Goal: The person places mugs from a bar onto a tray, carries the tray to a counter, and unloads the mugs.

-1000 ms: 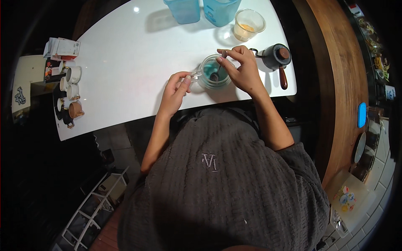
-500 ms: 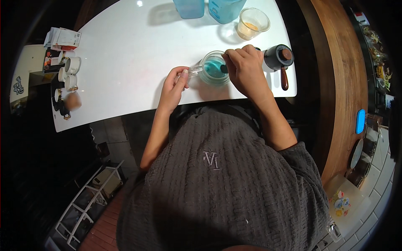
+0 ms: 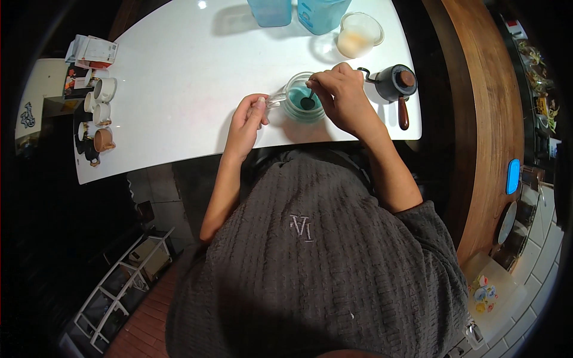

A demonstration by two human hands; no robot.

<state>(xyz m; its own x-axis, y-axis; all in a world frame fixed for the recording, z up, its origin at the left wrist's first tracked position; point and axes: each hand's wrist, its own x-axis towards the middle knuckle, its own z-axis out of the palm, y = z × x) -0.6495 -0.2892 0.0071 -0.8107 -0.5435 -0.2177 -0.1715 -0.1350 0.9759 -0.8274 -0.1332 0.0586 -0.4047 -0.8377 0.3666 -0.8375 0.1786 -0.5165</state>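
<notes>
Close to the table's near edge stands a clear glass mug (image 3: 293,111) with teal liquid in it. The fingers of my left hand (image 3: 243,126) are closed on its clear handle, at the mug's left side. Above the mug, my right hand (image 3: 346,98) pinches a dark spoon (image 3: 308,103). The spoon's rounded end is inside the mug, at the liquid. Part of the mug's right rim is hidden behind my right fingers.
Right of my right hand stands a dark gooseneck kettle (image 3: 389,87) with a wooden handle. A clear cup (image 3: 360,27) with pale contents and two blue containers (image 3: 271,13) (image 3: 321,17) are at the back. Several small cups (image 3: 102,113) line the white table's (image 3: 179,89) left edge.
The spoon has shifted from the mug's right side toward its middle, and my right hand has moved slightly left with it. My left hand stays on the handle.
</notes>
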